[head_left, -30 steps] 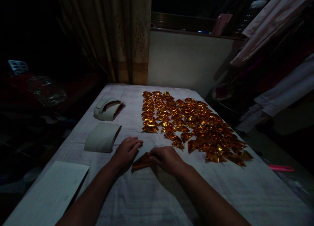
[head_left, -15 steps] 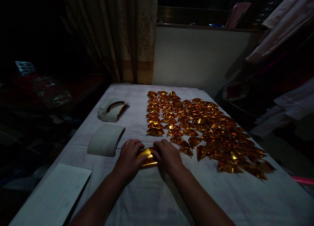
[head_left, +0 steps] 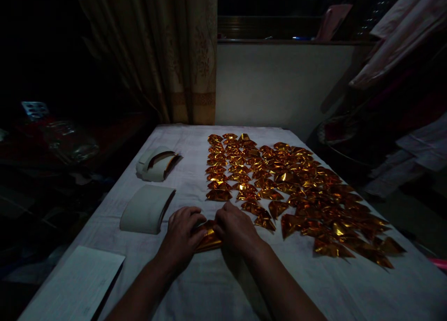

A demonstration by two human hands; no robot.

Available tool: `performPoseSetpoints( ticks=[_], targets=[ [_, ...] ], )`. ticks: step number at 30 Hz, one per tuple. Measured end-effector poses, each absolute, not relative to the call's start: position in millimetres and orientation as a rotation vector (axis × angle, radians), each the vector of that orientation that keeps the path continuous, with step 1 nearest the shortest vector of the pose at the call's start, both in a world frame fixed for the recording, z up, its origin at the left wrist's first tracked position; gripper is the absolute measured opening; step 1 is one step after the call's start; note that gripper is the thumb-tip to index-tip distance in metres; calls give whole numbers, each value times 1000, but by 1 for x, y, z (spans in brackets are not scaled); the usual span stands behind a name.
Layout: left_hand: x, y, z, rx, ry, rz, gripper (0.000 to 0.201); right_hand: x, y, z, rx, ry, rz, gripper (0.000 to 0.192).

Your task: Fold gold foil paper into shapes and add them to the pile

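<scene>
Head view shows the left hand and right hand pinching one gold foil paper between curled fingers on the white cloth. Folded gold pieces lie beyond; no writing is legible.

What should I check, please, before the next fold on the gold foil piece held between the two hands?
1. Both hands on the piece: left hand and right hand press the gold foil piece from either side. Ok.
2. Piece flat on the white cloth: it seems to rest there. Ok.
3. Fold edges lined up: hidden under the fingers and dim light. Cannot tell.
4. Clear of the finished gold pieces: the nearest lies just past the right hand, apart from it. Ok.
5. Paper stack within reach: lies close beside the left hand. Ok.
</scene>
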State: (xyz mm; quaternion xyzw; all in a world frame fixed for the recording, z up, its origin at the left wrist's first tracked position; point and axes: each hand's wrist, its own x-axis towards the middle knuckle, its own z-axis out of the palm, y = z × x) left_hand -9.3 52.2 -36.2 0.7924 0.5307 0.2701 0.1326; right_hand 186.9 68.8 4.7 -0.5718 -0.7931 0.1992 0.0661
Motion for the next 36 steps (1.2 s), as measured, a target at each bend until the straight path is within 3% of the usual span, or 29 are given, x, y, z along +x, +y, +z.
performPoseSetpoints(
  ticks=[9, 15, 19, 24, 30, 36],
  targets=[
    [-11, 51, -41, 2312, 1509, 827, 20, 181, 66, 12, -1785, -2357, 654, 13],
    [-14, 52, -47, 2348, 1495, 818, 35, 181, 63, 11, -1777, -2346, 646, 12],
    [-15, 53, -48, 2351, 1496, 811, 28, 181, 63, 12, -1826, -2345, 622, 19],
    [-14, 52, -46, 2360, 1480, 822, 24, 180, 64, 8, -1792, -2360, 637, 13],
    [-14, 52, -48, 2372, 1512, 804, 33, 178, 62, 10, -1852, -2331, 615, 20],
    [-14, 52, -47, 2364, 1493, 787, 24, 181, 63, 7, -1811, -2343, 638, 10]
  ],
)
